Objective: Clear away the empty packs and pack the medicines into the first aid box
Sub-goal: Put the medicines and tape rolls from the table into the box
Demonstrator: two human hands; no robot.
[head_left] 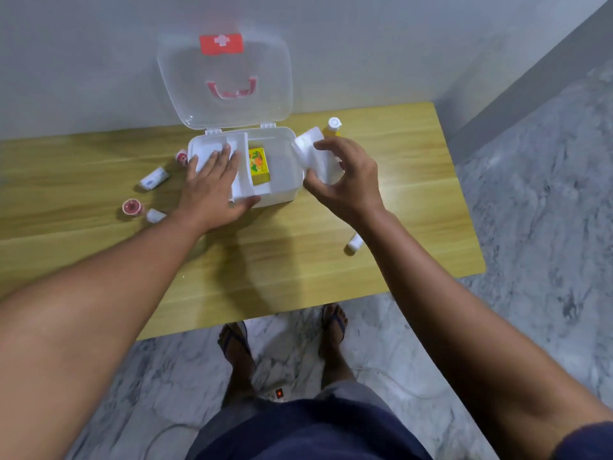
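Observation:
The white first aid box [284, 190] stands open on the wooden table, its clear lid [225, 81] with a red cross leaning back against the wall. A yellow medicine carton [258, 164] lies inside the box. My left hand [212, 184] lies flat on the white inner tray [242, 184] at the box's left side, thumb at its front edge. My right hand [345, 180] grips a white pack [315, 154] just right of the box. A yellow bottle with a white cap [334, 126] stands behind that hand.
Left of the box lie a white tube [154, 178], a small red-and-white item [181, 157], a red round pot [132, 207] and a small white piece [155, 215]. A small white bottle [355, 242] lies at the right. The table edge [298, 310] is near my feet.

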